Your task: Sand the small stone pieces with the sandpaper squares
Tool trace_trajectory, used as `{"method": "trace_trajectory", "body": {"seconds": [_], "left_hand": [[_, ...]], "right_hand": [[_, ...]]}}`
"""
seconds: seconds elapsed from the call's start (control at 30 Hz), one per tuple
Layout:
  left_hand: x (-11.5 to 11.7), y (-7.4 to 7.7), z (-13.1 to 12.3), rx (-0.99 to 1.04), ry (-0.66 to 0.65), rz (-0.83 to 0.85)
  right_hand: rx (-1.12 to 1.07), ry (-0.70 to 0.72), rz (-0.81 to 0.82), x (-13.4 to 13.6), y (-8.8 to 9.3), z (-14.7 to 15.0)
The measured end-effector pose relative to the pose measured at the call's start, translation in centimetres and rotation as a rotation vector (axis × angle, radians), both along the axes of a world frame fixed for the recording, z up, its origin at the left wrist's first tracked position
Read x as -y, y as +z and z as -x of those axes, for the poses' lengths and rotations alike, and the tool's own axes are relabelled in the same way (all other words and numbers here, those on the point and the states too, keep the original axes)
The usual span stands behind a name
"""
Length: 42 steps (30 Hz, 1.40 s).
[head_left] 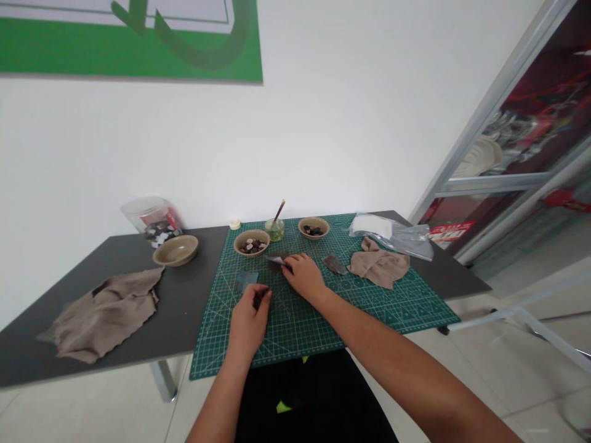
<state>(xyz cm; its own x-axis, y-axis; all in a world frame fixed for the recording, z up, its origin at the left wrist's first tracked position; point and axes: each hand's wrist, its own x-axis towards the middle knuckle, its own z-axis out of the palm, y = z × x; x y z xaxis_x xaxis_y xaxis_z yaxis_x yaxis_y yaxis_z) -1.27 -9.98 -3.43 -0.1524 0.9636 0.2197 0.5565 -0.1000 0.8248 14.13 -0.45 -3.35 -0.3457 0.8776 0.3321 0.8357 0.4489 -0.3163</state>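
Observation:
My left hand (252, 311) is closed over the green cutting mat (295, 332), thumb and fingers pinched on a small dark piece. My right hand (303, 275) reaches further up the mat, its fingers closed on the edge of a dark grey sheet (277, 261). Just above my left hand lies a bluish translucent piece (246, 281). A bowl with dark and pale pieces (252, 243) stands beyond it, beside a glass jar (275, 230) with a brown stick in it. Another bowl with dark pieces (313, 228) is behind my right hand. A small grey packet (334, 264) lies to its right.
Brown cloths lie at the left (111, 311) and right (379, 266). A shallow bowl (176, 251) and a clear tub (154, 221) stand back left. A plastic bag (392, 234) lies back right. A white wall rises behind the table.

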Motion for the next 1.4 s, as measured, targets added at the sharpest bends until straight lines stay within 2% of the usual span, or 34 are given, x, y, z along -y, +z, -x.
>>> {"method": "trace_trajectory", "body": {"seconds": [0.1,0.2,0.27,0.33,0.43,0.5,0.6,0.8,1.0,1.07,1.17,1.27,1.33,1.4], "left_hand": [[0.0,-0.3,-0.3,-0.051,-0.022,-0.044],[-0.7,-0.2,-1.0,-0.242,-0.090,-0.097],[-1.7,0.2,-1.8,-0.430,-0.125,-0.051],[-3.3,0.8,-2.8,-0.602,-0.073,-0.016],[-5.7,1.5,-4.0,-0.756,-0.026,0.087],[-6.9,1.8,-4.4,-0.815,-0.025,0.169],[-7.8,2.0,-4.4,-0.868,-0.041,0.198],[-8.4,1.7,-3.8,-0.950,-0.083,0.097],[-8.8,1.6,-4.2,-0.946,-0.085,0.069],[-8.7,2.0,-4.0,-0.877,0.007,0.037],[-8.1,2.5,-3.1,-0.600,0.254,-0.046],[-7.7,2.3,-1.9,-0.338,0.388,-0.107],[-7.6,2.0,-1.3,-0.215,0.387,-0.161],[-7.7,1.6,-1.1,-0.139,0.330,-0.199]], "right_hand": [[-0.138,-0.054,-0.029,0.2,0.2,-0.9],[-0.293,-0.101,-0.001,0.2,0.1,-2.0],[-0.381,-0.119,0.018,0.0,-0.2,-2.5],[-0.443,-0.134,0.034,-0.2,-0.5,-2.8],[-0.503,-0.143,0.053,-0.4,-0.9,-2.8],[-0.526,-0.143,0.049,-0.6,-1.1,-2.9],[-0.545,-0.130,0.035,-0.8,-1.3,-3.0],[-0.546,-0.110,0.064,-0.8,-1.0,-2.9],[-0.520,-0.129,0.096,-0.7,-0.8,-2.8],[-0.527,-0.146,0.091,-0.7,-0.7,-2.9],[-0.492,-0.139,0.090,-0.7,-0.7,-3.0],[-0.379,-0.025,0.086,-0.6,-0.9,-2.7],[-0.290,0.116,0.065,-0.5,-1.1,-2.4],[-0.221,0.236,0.037,-0.4,-1.2,-2.2]]}}
